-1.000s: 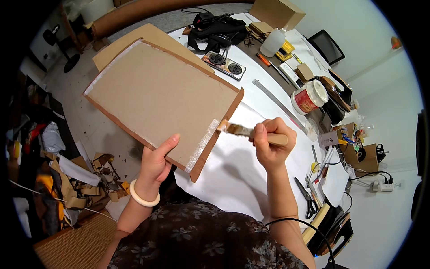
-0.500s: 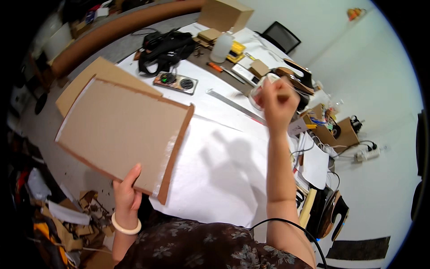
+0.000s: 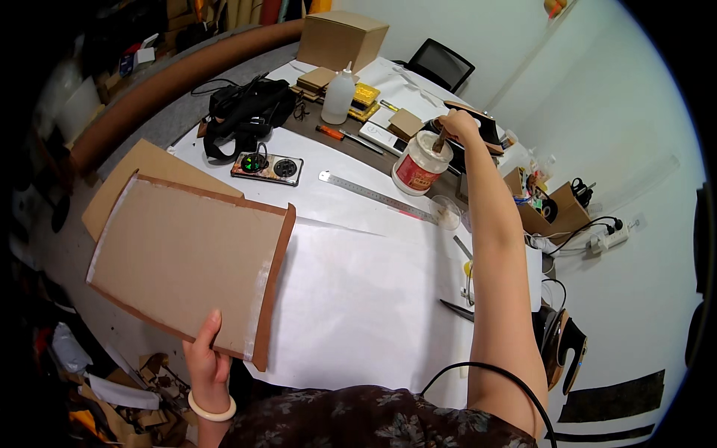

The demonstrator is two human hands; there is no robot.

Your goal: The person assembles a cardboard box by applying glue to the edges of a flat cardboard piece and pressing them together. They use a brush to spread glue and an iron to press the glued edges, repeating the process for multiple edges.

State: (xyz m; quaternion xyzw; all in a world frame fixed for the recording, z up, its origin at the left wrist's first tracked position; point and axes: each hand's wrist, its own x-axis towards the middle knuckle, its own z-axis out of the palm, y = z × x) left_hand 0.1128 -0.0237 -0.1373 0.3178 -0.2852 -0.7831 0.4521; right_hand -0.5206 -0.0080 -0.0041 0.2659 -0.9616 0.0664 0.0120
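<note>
My left hand (image 3: 208,357) grips the near edge of a flat greyish-brown board (image 3: 187,257), thumb on top. Brown covering folds over the board's edges, and whitish streaks run along its left and right sides. My right hand (image 3: 461,124) is closed round a brown brush (image 3: 440,140), reaching far over the table. The brush's lower end stands in the mouth of an open clear jar (image 3: 415,176) with a red label and whitish contents; its tip is hidden there. A clear round lid (image 3: 446,213) lies beside the jar.
A steel ruler (image 3: 373,196) lies on the white-covered table (image 3: 358,306). Beyond are a squeeze bottle (image 3: 339,97), an orange-handled tool (image 3: 329,132) and black straps (image 3: 250,112). Another cardboard sheet (image 3: 153,168) lies under the board. Dark pointed blades (image 3: 457,310) show by my right arm.
My right hand has moved away from me with the brush, whose end is now in the jar. My left hand still holds the board, which sits slightly lower and further left in view.
</note>
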